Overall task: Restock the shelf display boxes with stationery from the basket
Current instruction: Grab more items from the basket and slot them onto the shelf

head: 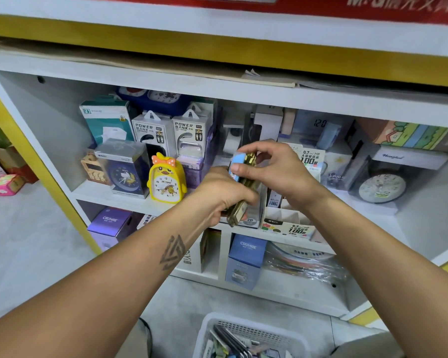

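Both hands hold a stack of slim gold-coloured stationery packs point(246, 182) in front of the middle shelf. My left hand point(224, 196) grips the lower end of the stack. My right hand point(268, 164) pinches its upper end, where a blue pack point(235, 167) lies on the left face. The stack stands roughly upright over a display box marked 2B point(251, 220). To its right is a lead-refill display box point(287, 226) with white dividers. The white basket point(254, 334) with more stationery sits on the floor at the bottom.
A yellow duck alarm clock point(166, 180), a boxed blue clock point(124, 169) and power bank boxes point(171, 133) stand left of the hands. A round clock point(382, 188) sits on the right. CRUHRE boxes point(246, 259) fill the lower shelf. A pink box point(8, 184) lies on the floor at left.
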